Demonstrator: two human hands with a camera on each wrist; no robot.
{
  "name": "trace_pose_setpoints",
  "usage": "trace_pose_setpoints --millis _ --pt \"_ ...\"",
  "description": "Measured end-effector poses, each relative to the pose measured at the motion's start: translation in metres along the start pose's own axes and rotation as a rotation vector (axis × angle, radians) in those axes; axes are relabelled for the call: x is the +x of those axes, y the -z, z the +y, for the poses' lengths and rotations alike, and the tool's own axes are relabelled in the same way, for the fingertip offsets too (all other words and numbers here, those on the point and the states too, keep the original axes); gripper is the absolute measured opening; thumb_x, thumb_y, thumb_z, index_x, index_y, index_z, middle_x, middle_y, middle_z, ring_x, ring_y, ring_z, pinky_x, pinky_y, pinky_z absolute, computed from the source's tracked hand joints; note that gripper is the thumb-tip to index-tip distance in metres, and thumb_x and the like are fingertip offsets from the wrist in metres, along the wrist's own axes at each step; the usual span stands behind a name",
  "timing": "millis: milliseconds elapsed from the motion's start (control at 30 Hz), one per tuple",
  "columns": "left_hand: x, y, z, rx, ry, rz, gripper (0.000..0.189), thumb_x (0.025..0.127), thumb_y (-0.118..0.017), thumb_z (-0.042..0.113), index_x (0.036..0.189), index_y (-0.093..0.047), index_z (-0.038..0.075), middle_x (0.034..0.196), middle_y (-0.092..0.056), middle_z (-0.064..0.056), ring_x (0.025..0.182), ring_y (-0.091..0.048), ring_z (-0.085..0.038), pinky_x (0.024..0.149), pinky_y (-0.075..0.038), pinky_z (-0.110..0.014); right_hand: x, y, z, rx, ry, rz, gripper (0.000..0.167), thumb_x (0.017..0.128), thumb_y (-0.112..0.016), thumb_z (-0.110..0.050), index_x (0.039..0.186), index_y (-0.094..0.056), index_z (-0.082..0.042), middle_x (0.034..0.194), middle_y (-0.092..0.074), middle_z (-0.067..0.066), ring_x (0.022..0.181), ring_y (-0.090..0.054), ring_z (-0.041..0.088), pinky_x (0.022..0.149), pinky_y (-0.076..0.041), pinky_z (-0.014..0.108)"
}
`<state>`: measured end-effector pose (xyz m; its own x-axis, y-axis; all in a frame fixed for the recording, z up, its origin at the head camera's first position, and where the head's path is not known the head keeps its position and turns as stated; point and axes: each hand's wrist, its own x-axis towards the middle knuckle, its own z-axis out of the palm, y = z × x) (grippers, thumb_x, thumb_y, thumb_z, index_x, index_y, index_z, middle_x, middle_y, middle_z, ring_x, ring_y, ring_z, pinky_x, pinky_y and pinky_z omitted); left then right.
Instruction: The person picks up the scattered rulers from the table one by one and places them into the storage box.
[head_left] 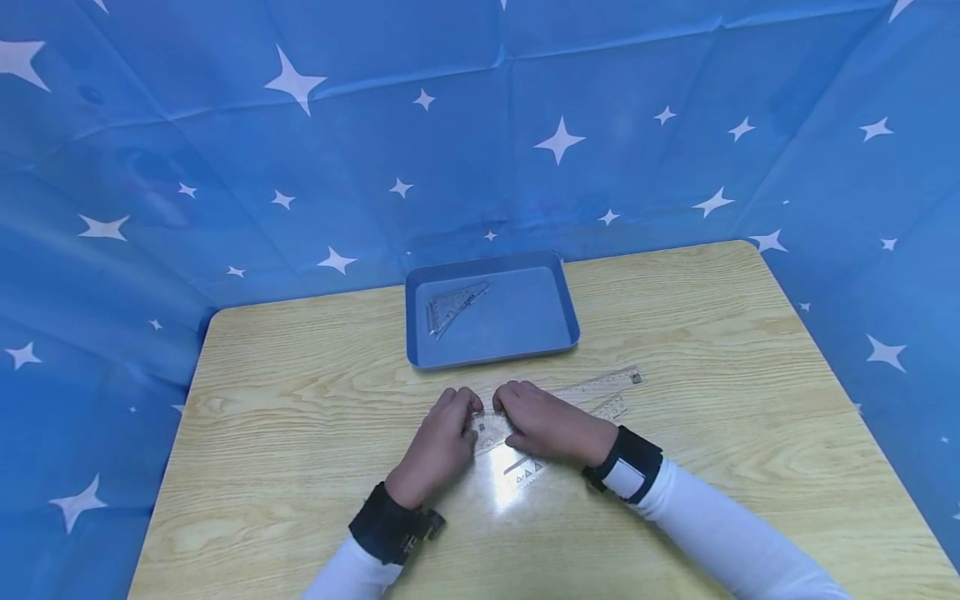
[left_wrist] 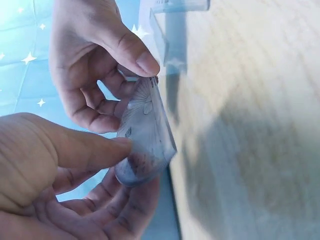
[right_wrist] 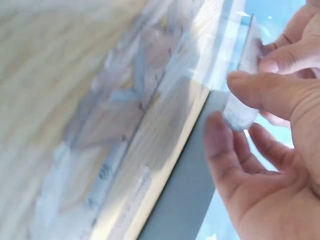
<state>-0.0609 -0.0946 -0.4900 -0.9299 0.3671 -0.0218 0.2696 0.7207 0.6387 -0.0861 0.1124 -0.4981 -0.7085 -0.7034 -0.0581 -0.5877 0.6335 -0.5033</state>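
Note:
A transparent protractor (head_left: 491, 429) is held between both hands over the near middle of the table. My left hand (head_left: 444, 437) pinches its left end between thumb and fingers. At the other end, the thumb and fingers of my right hand (head_left: 551, 423) grip it. The left wrist view shows the protractor (left_wrist: 150, 130) tilted, with radiating lines on its face. Beyond and under the right hand lie a clear ruler (head_left: 600, 386) and a second clear strip (head_left: 528, 469) with triangle cut-outs, partly hidden by that hand.
A blue tray (head_left: 510, 362) stands at the back of the wooden table (head_left: 300, 467). Inside, at its left, are clear set squares (head_left: 456, 307), overlapping so that I cannot tell how many. A blue star-patterned cloth (head_left: 480, 125) hangs behind the table.

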Motion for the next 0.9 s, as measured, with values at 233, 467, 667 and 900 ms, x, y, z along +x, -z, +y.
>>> trace_pose_setpoints --millis 233,467,667,900 --pt "0.002 0.007 0.002 -0.078 -0.039 0.065 0.033 0.08 -0.066 -0.018 0.104 -0.064 0.005 0.089 -0.057 -0.006 0.081 -0.049 -0.013 0.071 -0.046 -0.026 -0.001 0.0 -0.003 0.089 -0.025 0.039 0.042 0.086 -0.072 -0.003 0.122 -0.051 -0.002 0.113 -0.054 0.008 0.1 -0.055 0.018 0.09 -0.053 0.035" --pt "0.004 0.018 0.009 -0.042 -0.051 0.111 0.03 0.083 -0.067 -0.015 0.108 -0.067 0.003 0.096 -0.059 -0.008 0.085 -0.055 -0.016 0.074 -0.051 -0.03 0.0 0.007 -0.006 0.039 -0.031 0.113 0.041 0.093 -0.067 -0.005 0.131 -0.052 -0.003 0.119 -0.054 0.009 0.096 -0.055 0.014 0.085 -0.054 0.031" --pt "0.007 0.028 0.017 -0.042 -0.06 0.129 0.033 0.086 -0.073 -0.009 0.116 -0.067 0.001 0.107 -0.06 -0.011 0.084 -0.061 -0.016 0.072 -0.055 -0.028 0.001 0.017 -0.007 -0.075 0.04 0.218 0.046 0.093 -0.071 -0.005 0.135 -0.053 -0.002 0.118 -0.055 0.009 0.1 -0.054 0.016 0.087 -0.053 0.032" --pt "0.015 0.033 0.021 0.095 -0.133 0.141 0.056 0.081 -0.086 0.002 0.131 -0.062 0.001 0.12 -0.058 -0.012 0.106 -0.06 -0.024 0.089 -0.055 -0.037 0.006 0.028 -0.004 -0.197 0.129 0.344 0.049 0.092 -0.074 -0.007 0.137 -0.057 0.0 0.12 -0.059 0.011 0.101 -0.058 0.017 0.086 -0.055 0.03"
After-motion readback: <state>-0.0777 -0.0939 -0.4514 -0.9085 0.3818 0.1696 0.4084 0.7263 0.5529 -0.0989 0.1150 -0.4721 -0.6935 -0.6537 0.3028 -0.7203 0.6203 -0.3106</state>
